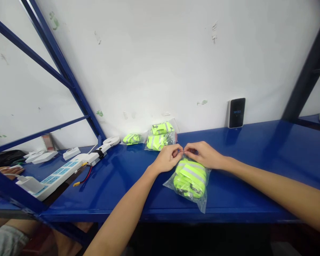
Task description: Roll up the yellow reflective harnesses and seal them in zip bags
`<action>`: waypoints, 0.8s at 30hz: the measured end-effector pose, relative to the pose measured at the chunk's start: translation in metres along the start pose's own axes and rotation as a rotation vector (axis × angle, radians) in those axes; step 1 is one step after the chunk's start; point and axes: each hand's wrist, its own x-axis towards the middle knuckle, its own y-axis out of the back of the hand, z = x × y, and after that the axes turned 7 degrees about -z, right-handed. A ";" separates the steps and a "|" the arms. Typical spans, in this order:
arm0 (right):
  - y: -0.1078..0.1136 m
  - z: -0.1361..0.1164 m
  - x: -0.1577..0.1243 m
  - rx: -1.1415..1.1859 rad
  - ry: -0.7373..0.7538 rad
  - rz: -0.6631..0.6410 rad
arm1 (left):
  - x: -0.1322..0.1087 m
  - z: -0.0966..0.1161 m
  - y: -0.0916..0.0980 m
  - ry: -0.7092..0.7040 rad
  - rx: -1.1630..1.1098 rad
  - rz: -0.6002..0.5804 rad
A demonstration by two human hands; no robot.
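Note:
A clear plastic bag (202, 204) lies near the front edge of the blue table, with a folded neon-yellow reflective vest (189, 177) inside it. My left hand (169, 157) pinches the bag's far edge between thumb and fingers. Close beside it, my right hand (202, 154) is closed on the same edge, the fingertips of both hands almost touching. The exact bit of the bag's top under my fingers is hidden. Behind my left hand, against the wall, sit several more bagged neon-yellow vests (156, 141).
A long white power strip (60, 174) runs along the table's left side, near a small white fan (111, 141) and a red-black cable (87, 176). A black-faced device (236, 113) leans by the wall. Beyond the blue frame (66, 78), another person's hand (12, 170) rests.

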 end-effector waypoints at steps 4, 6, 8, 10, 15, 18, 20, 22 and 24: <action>-0.001 0.000 -0.001 -0.017 0.010 0.023 | 0.000 0.002 0.002 0.014 0.064 0.001; -0.001 0.001 -0.001 -0.056 0.019 0.048 | -0.001 0.003 0.003 -0.002 0.097 -0.006; -0.001 0.003 0.000 -0.088 0.025 0.057 | -0.001 0.004 0.004 -0.030 0.127 -0.013; -0.001 0.004 0.000 -0.098 0.024 0.047 | 0.000 0.004 0.004 -0.050 0.152 -0.016; 0.003 0.005 0.001 -0.060 0.020 0.020 | -0.001 0.003 0.003 -0.048 0.183 -0.005; 0.005 0.004 0.001 -0.041 0.004 0.019 | -0.001 0.002 0.004 -0.042 0.189 0.012; 0.007 0.004 0.000 -0.057 -0.007 0.008 | -0.001 0.001 0.004 -0.034 0.200 0.027; 0.008 0.003 0.000 -0.069 -0.016 -0.009 | 0.000 0.001 0.004 -0.027 0.215 0.055; 0.009 0.002 0.000 -0.063 -0.018 -0.030 | 0.001 0.000 0.004 -0.019 0.212 0.077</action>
